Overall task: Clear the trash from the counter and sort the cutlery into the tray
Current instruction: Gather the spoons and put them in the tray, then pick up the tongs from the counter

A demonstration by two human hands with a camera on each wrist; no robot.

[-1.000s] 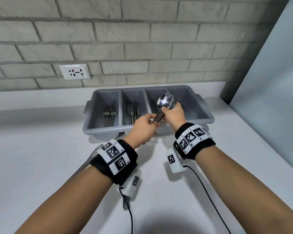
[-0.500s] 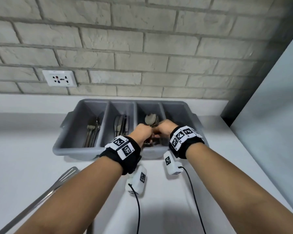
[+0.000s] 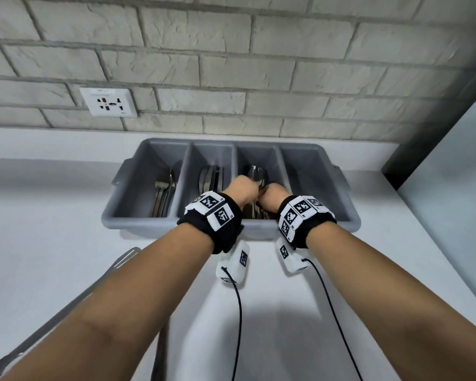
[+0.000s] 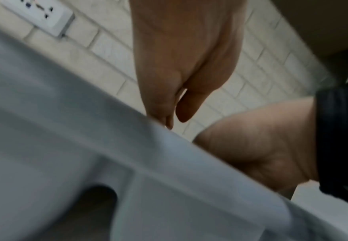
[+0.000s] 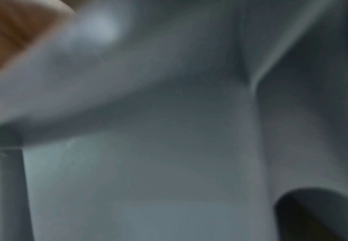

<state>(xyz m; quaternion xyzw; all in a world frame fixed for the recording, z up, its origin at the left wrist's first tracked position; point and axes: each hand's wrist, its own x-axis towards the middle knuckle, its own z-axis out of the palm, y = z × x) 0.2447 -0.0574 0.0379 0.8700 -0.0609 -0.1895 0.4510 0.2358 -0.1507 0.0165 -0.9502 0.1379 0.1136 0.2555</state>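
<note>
Tray: grey plastic four-compartment cutlery tray (image 3: 318, 160) at 12 o'clock on white table (image 3: 52, 215).
Hands: left hand (image 3: 241, 189) and right hand (image 3: 272, 195) low in third compartment, over steel spoons (image 3: 256, 174); grip unclear.
Progress: forks, knives sorted; long steel spatula (image 3: 66, 303) left at 8 o'clock.
Writing: none legible.

You're in a kitchen: white worktop (image 3: 52, 215) against a painted brick wall (image 3: 231, 64), wall socket (image 3: 108, 102), grey four-compartment cutlery tray (image 3: 349, 213) holding cutlery, metal spatula (image 3: 121, 261) lying beside it.
</note>
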